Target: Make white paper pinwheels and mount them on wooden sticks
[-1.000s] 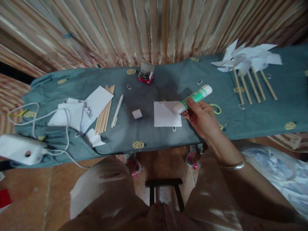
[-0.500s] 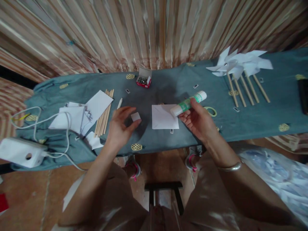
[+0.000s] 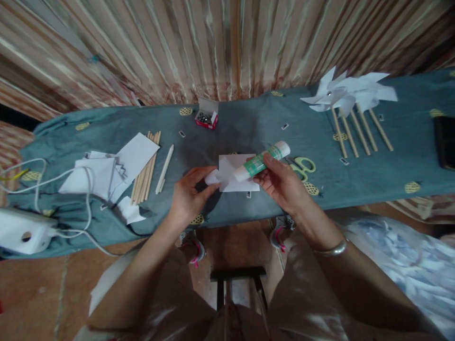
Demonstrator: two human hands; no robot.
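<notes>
My right hand (image 3: 280, 182) is closed around a large green-and-white glue stick (image 3: 256, 164), tilted with its lower white end over a square of white paper (image 3: 236, 185). The paper lies flat on the cloth, with crease lines across it, and the glue stick covers part of it. At the paper's left edge, my left hand (image 3: 194, 192) pinches a small white piece that looks like the glue stick's cap (image 3: 212, 177) between thumb and fingers. Green-handled scissors (image 3: 304, 166) lie just beyond my right hand, partly hidden by it.
Left of my hands are a white pen (image 3: 165, 169), wooden sticks (image 3: 145, 173), white paper sheets (image 3: 94, 177) and a white power strip (image 3: 26, 229) with cables. A small open box of metal pins (image 3: 206, 118) stands at the back. Several paper pinwheels (image 3: 350, 92) lie far right.
Both hands have come closer together over the paper. My left hand moved right to its edge with the small white piece, and the glue stick moved left and down. More of the scissors and pen shows.
</notes>
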